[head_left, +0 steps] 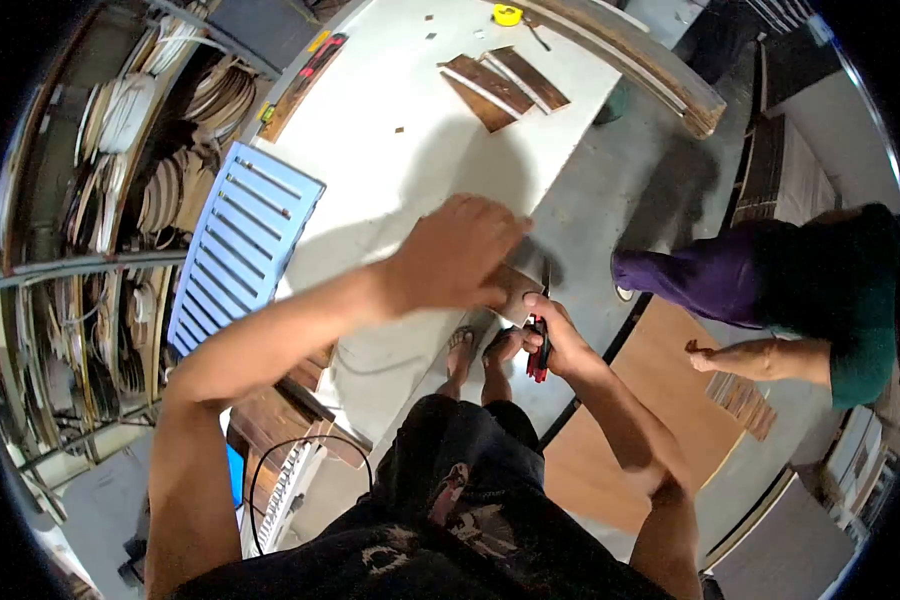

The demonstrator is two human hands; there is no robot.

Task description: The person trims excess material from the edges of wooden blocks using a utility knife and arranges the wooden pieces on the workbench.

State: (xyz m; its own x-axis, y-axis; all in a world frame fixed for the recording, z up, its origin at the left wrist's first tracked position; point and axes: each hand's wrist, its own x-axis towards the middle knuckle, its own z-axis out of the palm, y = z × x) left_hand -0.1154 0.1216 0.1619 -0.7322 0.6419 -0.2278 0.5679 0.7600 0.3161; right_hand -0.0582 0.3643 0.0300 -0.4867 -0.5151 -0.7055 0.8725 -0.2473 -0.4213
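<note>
My left hand [455, 255] is over the table's near right edge, palm down and blurred by motion. Its thumb lies at the edge of a small brown board piece [516, 293]; whether the fingers grip the piece is not clear. My right hand [568, 345] is closed around a red-and-black hand tool [537, 352], and its thumb tip touches the piece's right side. A thin dark tip rises above that hand; the tool's exact kind is hard to make out.
Several dark wood strips [505, 85], a yellow tape measure [507, 15] and a red-and-black tool [322, 55] lie on the white table [360, 130]. Left stand a blue slatted rack [245, 235] and loaded shelves [120, 120]. Another person [820, 300] stands right, beside a brown sheet [640, 400].
</note>
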